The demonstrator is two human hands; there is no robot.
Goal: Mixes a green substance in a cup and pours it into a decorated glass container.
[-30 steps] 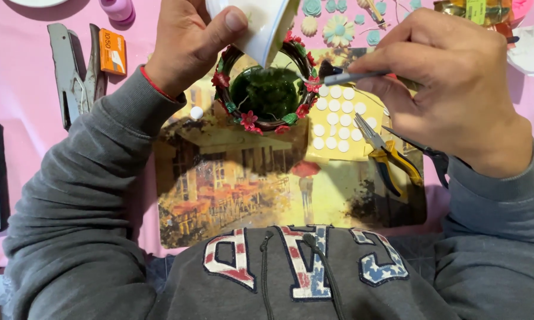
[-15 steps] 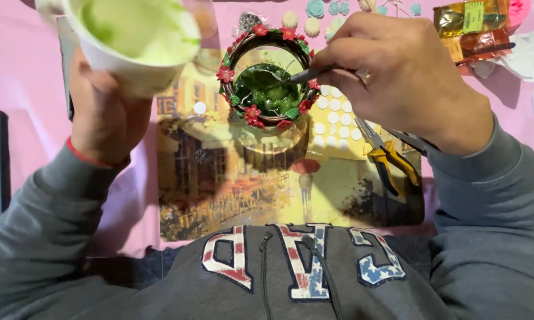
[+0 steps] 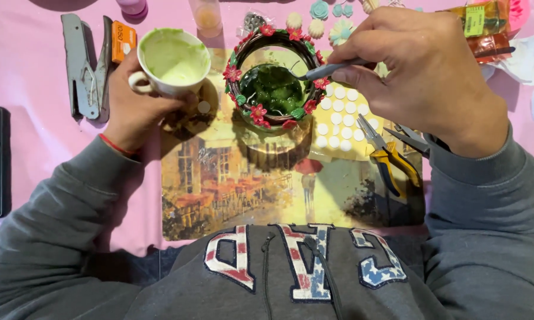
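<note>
Closest to me there's a painted street-scene mat (image 3: 243,184) on the pink bench (image 3: 30,71), with yellow-handled pliers (image 3: 391,157) lying on its right side. Further out, my left hand (image 3: 133,104) has its fingers wrapped round a white cup (image 3: 172,62) of pale green stuff. My right hand (image 3: 424,74) pinches a small grey tool (image 3: 326,71), its tip inside the flower-rimmed round pot (image 3: 274,83) sitting at the mat's far edge.

One head-worn camera looks steeply down, close over the pink-covered table (image 3: 30,71). The wearer's grey hooded sweatshirt (image 3: 302,278) fills six o'clock.

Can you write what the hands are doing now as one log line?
left hand: holds white cup of green mix | right hand: small tool into flower-rimmed bowl
</note>
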